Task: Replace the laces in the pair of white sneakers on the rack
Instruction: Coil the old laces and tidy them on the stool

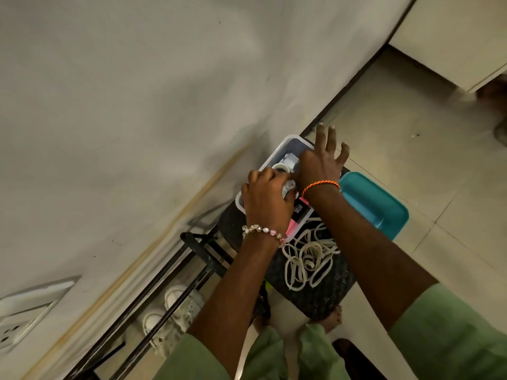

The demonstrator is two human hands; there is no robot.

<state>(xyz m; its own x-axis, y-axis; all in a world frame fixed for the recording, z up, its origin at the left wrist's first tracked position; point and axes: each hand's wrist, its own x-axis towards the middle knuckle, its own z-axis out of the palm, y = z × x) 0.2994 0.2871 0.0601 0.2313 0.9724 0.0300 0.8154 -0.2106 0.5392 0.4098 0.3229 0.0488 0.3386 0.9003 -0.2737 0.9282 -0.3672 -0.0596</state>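
Head view, read from left to right: the white sneakers (175, 311) sit low on the rack (153, 305), down and to the left of both your hands, well apart from your fingers. Neither shoe is touched, and I cannot tell from here how much lacing is in them.

Next comes your left hand (267, 200), its fingers curled down into the clear plastic box (277, 152). They seem to close on a small pale object there, but what it is I cannot make out.

Just right of it, your right hand (319, 165) hovers over the far end of the same box with its fingers (325, 135) spread straight and holding nothing.

Toward you from both wrists, the loose white laces (307, 259) lie in a tangled heap on the dark woven stool (332, 294), near your forearms and between the box and your body. The heap has no clear long axis; its loops run every way.

Farthest right, the teal lid (373, 204) rests beside the box.

My reading is that the coming move turns on drawing back: the laces lie behind your fingers, closer to the free right hand, while the sneakers lie closer to the left.
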